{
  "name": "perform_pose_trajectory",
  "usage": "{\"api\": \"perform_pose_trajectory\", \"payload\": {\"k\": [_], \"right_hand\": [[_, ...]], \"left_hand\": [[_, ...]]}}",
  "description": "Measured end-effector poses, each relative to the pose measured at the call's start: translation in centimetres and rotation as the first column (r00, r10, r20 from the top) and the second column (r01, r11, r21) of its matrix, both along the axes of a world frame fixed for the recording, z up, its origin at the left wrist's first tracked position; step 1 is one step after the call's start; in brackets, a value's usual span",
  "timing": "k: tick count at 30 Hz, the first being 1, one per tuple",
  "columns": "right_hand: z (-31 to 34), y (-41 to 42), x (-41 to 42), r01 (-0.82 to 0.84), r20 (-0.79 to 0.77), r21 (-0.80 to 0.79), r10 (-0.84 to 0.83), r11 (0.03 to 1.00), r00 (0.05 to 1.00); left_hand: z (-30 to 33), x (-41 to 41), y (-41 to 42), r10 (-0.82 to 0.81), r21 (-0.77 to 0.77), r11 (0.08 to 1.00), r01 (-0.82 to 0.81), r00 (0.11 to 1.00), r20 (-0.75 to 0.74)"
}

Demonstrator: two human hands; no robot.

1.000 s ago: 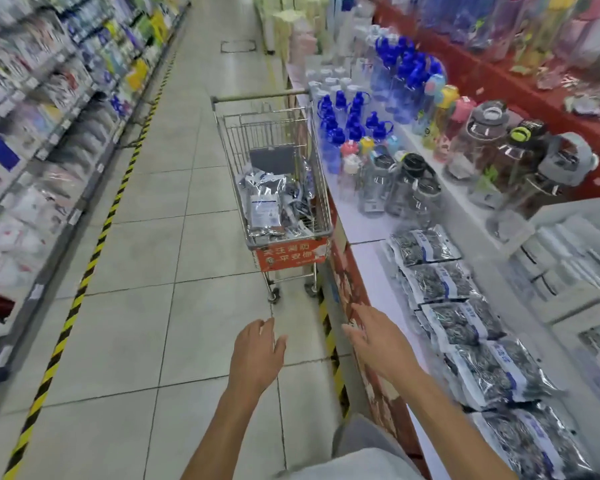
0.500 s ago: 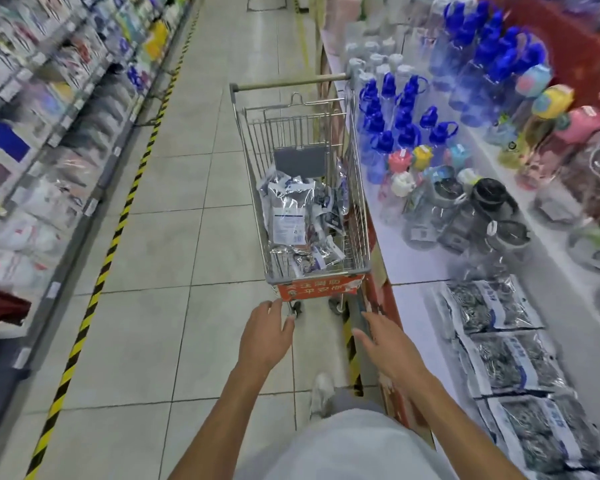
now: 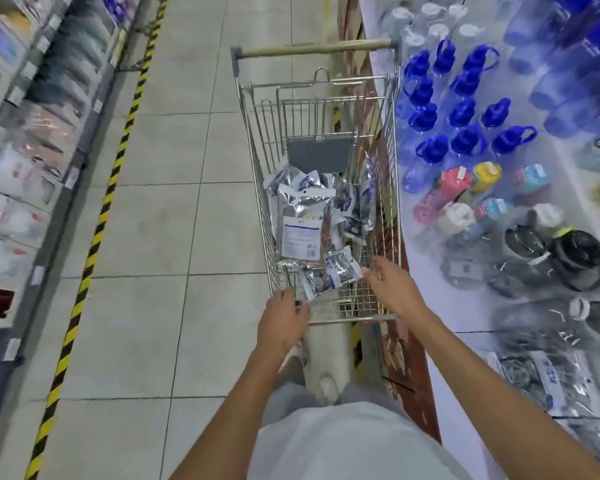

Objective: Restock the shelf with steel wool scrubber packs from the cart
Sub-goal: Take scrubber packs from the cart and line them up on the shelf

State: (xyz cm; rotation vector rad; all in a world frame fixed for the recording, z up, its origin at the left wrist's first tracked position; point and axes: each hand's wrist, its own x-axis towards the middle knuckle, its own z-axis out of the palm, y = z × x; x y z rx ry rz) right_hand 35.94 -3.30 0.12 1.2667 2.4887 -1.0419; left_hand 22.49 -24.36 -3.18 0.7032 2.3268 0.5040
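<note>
A wire shopping cart (image 3: 257,188) stands in the aisle right in front of me, against the white display shelf (image 3: 465,313) on the right. Several silver steel wool scrubber packs (image 3: 302,223) lie heaped in its basket. My left hand (image 3: 281,322) hovers at the cart's near rim, fingers relaxed, holding nothing. My right hand (image 3: 392,289) reaches over the near right corner of the basket, fingers extended towards a small scrubber pack (image 3: 336,271); it holds nothing. More scrubber packs (image 3: 548,379) lie flat on the shelf at the lower right.
Blue-capped bottles (image 3: 465,112), coloured bottles (image 3: 465,188) and dark-lidded jars (image 3: 568,258) crowd the shelf beside the cart. A shelf rack of packaged goods (image 3: 25,133) lines the left. A yellow-black floor stripe (image 3: 94,237) runs along it, with tiled aisle floor between.
I have walked up to the cart; it now fills the middle of the view. Both hands have moved forward, from short of the cart to its near rim, the right one over the basket.
</note>
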Motion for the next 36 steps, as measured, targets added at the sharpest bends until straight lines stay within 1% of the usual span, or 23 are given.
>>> {"api": "perform_pose_trajectory", "payload": {"k": [3, 7, 11, 15, 18, 21, 24, 26, 28, 32, 36], "right_hand": [[-0.8, 2.8, -3.4, 0.065, 0.039, -0.048, -0.063, 0.997, 0.997], [-2.4, 6.5, -7.4, 0.159, 0.04, -0.093, -0.156, 0.983, 0.987], [-4.4, 10.8, -10.8, 0.24, 0.077, -0.113, -0.233, 0.964, 0.97], [-7.6, 14.6, -13.6, 0.309, 0.083, -0.114, -0.301, 0.944, 0.95], [-10.2, 17.7, -15.6, 0.344, 0.093, -0.152, -0.334, 0.926, 0.938], [-13.0, 20.7, -17.5, 0.334, 0.089, -0.162, -0.324, 0.929, 0.942], [-16.4, 23.5, -19.3, 0.336, 0.164, -0.152, -0.312, 0.929, 0.936], [-18.5, 24.6, -20.2, 0.31, 0.233, -0.123, -0.277, 0.943, 0.932], [-20.5, 25.0, -20.5, 0.287, 0.281, -0.106, -0.248, 0.952, 0.927], [-23.3, 25.4, -20.8, 0.338, 0.274, -0.1, -0.301, 0.936, 0.913], [-25.1, 25.9, -21.3, 0.376, 0.283, -0.138, -0.327, 0.917, 0.902]], "left_hand": [[-1.1, -3.6, 3.1, -0.001, -0.007, 1.0, 0.002, 0.999, 0.053], [-2.3, -8.1, 7.2, 0.001, -0.021, 1.0, 0.001, 0.995, 0.102], [-3.9, -11.5, 11.7, 0.031, -0.085, 0.996, -0.017, 0.984, 0.176], [-6.8, -13.7, 16.2, 0.117, -0.165, 0.983, -0.079, 0.966, 0.231], [-9.5, -14.3, 19.7, 0.212, -0.216, 0.963, -0.162, 0.95, 0.23], [-13.0, -14.1, 22.7, 0.323, -0.272, 0.929, -0.252, 0.912, 0.255], [-16.6, -13.9, 25.1, 0.413, -0.323, 0.887, -0.329, 0.879, 0.238], [-18.8, -14.1, 26.1, 0.449, -0.341, 0.865, -0.368, 0.871, 0.199], [-20.6, -14.3, 26.4, 0.479, -0.366, 0.846, -0.389, 0.856, 0.196], [-23.0, -14.6, 27.0, 0.539, -0.365, 0.813, -0.454, 0.824, 0.176], [-24.4, -15.0, 29.0, 0.603, -0.355, 0.773, -0.526, 0.783, 0.153]]}}
